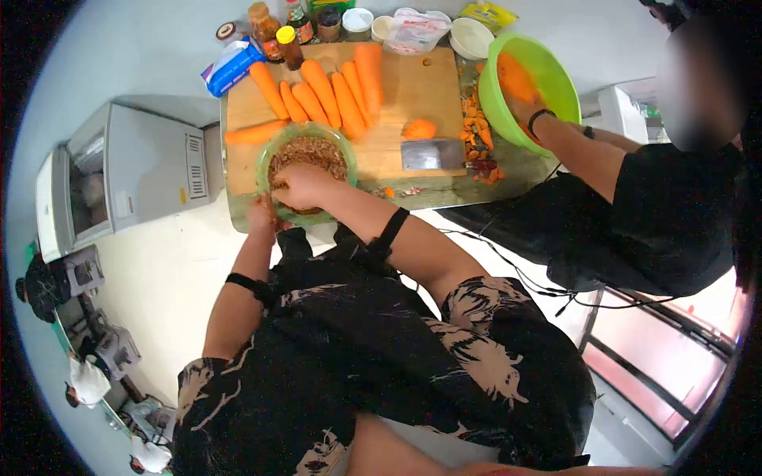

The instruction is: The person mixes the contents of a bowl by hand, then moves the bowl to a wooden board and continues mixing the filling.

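A light green bowl [352,155] of brown, crumbly minced filling [305,149] stands at the near edge of the cutting board. My right hand [308,186] reaches over it, fingers curled down at the filling; whatever lies in them is hidden. Against the bowl's left near rim is my left hand [260,213], its fingers closed at the edge close to my right fingertips. Several peeled carrots [317,83] lie on the wooden cutting board [413,87] just beyond the bowl. To the right, a cleaver [432,155] lies flat beside a carrot piece [419,128].
Jars and bottles [290,47], white tubs [471,38] and a blue packet [232,68] line the back. Carrot peelings [476,127] lie right of the board. Another person's hands [525,109] work inside a large green basin [567,87]. Cables [508,258] hang at right.
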A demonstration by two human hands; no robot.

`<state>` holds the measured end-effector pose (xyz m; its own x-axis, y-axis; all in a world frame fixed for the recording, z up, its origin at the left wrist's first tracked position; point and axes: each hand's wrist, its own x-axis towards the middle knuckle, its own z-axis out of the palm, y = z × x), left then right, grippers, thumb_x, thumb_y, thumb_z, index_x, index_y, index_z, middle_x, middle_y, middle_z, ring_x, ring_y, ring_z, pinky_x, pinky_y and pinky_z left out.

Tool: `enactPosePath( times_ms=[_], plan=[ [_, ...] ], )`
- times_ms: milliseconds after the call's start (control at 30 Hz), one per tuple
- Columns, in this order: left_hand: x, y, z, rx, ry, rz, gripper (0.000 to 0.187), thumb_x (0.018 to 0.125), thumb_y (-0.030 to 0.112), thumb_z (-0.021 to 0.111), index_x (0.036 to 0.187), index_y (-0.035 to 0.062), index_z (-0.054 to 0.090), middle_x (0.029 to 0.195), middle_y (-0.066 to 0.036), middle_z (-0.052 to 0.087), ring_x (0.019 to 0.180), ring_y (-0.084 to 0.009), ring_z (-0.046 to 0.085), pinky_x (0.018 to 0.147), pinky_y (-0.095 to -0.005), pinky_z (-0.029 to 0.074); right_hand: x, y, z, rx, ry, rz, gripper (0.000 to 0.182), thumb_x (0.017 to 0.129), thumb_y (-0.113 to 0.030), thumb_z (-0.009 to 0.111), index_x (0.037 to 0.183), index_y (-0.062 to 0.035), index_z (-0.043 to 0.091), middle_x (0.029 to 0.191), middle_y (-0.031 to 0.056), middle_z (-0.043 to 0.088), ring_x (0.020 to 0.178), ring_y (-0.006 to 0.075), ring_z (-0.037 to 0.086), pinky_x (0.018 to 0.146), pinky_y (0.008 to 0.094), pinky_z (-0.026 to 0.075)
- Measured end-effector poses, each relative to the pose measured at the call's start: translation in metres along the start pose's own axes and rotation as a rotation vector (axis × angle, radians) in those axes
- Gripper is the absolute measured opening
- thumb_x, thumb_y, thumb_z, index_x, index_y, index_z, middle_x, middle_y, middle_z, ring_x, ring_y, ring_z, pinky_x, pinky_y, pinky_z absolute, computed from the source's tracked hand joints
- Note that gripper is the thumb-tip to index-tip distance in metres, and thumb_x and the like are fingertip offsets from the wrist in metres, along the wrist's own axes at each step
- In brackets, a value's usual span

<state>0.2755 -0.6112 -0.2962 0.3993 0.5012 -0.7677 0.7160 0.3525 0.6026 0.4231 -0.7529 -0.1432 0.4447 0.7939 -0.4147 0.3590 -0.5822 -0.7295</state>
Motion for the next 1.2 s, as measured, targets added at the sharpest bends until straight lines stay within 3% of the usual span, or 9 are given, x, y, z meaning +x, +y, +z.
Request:
enactPosePath(
  times_ms=[167, 367, 467, 700, 800, 900, 1033, 1167, 1200],
  plan=[
    [-0.027, 0.025, 0.013, -0.089, -0.018, 0.004, 0.041, 0.096, 0.045, 0.045, 0.116, 0.0098, 0.051, 0.101, -0.013, 0.059, 0.073, -0.0301, 0.061, 0.049, -0.0406, 0.053, -0.025, 0.033, 0.014, -0.553, -0.005, 0.164, 0.033, 0.075, -0.027, 0.063, 0.1, -0.0078, 0.072, 0.114, 0.0173, 0.062, 0.112, 0.033, 0.057, 0.099, 0.0508, 0.038],
    [-0.048, 0.034, 0.01, -0.131, -0.118, -0.027, 0.04, 0.098, 0.044, 0.042, 0.12, 0.0112, 0.046, 0.107, -0.013, 0.057, 0.078, -0.0309, 0.062, 0.048, -0.0389, 0.053, -0.02, -0.012, -0.017, -0.285, -0.286, 0.027, 0.033, 0.081, -0.031, 0.059, 0.094, -0.0026, 0.071, 0.099, 0.0192, 0.068, 0.099, 0.0346, 0.064, 0.086, 0.0483, 0.049],
    [-0.051, 0.034, 0.013, -0.256, -0.121, -0.035, 0.039, 0.098, 0.044, 0.044, 0.122, 0.0125, 0.043, 0.109, -0.014, 0.057, 0.08, -0.0319, 0.062, 0.05, -0.0423, 0.053, -0.012, -0.008, -0.016, -0.25, -0.048, 0.003, 0.034, 0.082, -0.031, 0.059, 0.092, -0.0004, 0.07, 0.094, 0.02, 0.068, 0.092, 0.0365, 0.065, 0.078, 0.0453, 0.053],
    [-0.036, 0.025, 0.012, -0.24, -0.098, -0.023, 0.045, 0.098, 0.047, 0.042, 0.122, 0.0085, 0.045, 0.108, -0.014, 0.057, 0.088, -0.0328, 0.062, 0.058, -0.0458, 0.056, -0.01, 0.013, 0.0, -0.286, -0.495, 0.06, 0.044, 0.078, -0.03, 0.065, 0.112, -0.0019, 0.063, 0.113, 0.0211, 0.063, 0.103, 0.0354, 0.062, 0.088, 0.045, 0.05],
    [-0.032, 0.015, 0.008, -0.181, -0.094, 0.032, 0.049, 0.097, 0.047, 0.042, 0.12, 0.0051, 0.046, 0.105, -0.017, 0.056, 0.085, -0.0334, 0.061, 0.06, -0.0475, 0.056, 0.023, 0.042, 0.04, -0.006, -0.232, -0.081, 0.047, 0.078, -0.029, 0.063, 0.12, -0.0091, 0.059, 0.113, 0.0203, 0.063, 0.104, 0.0355, 0.061, 0.09, 0.0455, 0.048],
    [-0.032, 0.011, 0.0, 0.2, -0.085, 0.195, 0.053, 0.095, 0.048, 0.05, 0.127, 0.0059, 0.043, 0.119, -0.011, 0.057, 0.1, -0.03, 0.06, 0.068, -0.0474, 0.054, 0.026, 0.033, 0.025, -0.235, 0.05, 0.054, 0.04, 0.079, -0.028, 0.061, 0.116, -0.012, 0.064, 0.112, 0.0179, 0.064, 0.101, 0.0338, 0.063, 0.085, 0.0455, 0.051],
    [-0.061, 0.038, 0.011, -0.307, -0.159, -0.066, 0.052, 0.096, 0.046, 0.048, 0.127, 0.0041, 0.042, 0.117, -0.012, 0.057, 0.099, -0.0329, 0.06, 0.064, -0.0463, 0.055, 0.013, 0.018, 0.013, -0.509, -0.178, 0.393, 0.03, 0.078, -0.025, 0.066, 0.104, -0.0106, 0.071, 0.111, 0.0115, 0.066, 0.103, 0.0261, 0.064, 0.084, 0.0426, 0.052],
    [-0.049, 0.03, 0.007, -0.303, -0.121, -0.076, 0.048, 0.096, 0.046, 0.048, 0.122, 0.0056, 0.047, 0.111, -0.012, 0.056, 0.088, -0.0321, 0.063, 0.059, -0.0461, 0.056, 0.005, -0.001, 0.023, -0.522, -0.412, 0.18, 0.031, 0.078, -0.023, 0.062, 0.104, -0.0091, 0.07, 0.11, 0.014, 0.066, 0.104, 0.0297, 0.064, 0.086, 0.044, 0.052],
    [-0.027, 0.006, 0.0, -0.054, -0.106, 0.128, 0.049, 0.096, 0.047, 0.048, 0.122, 0.0054, 0.047, 0.111, -0.013, 0.056, 0.087, -0.0325, 0.063, 0.059, -0.0463, 0.057, 0.012, 0.0, 0.032, -0.491, -0.416, 0.1, 0.031, 0.078, -0.023, 0.061, 0.104, -0.0087, 0.07, 0.11, 0.0146, 0.066, 0.104, 0.0306, 0.064, 0.086, 0.0443, 0.051]
  ],
)
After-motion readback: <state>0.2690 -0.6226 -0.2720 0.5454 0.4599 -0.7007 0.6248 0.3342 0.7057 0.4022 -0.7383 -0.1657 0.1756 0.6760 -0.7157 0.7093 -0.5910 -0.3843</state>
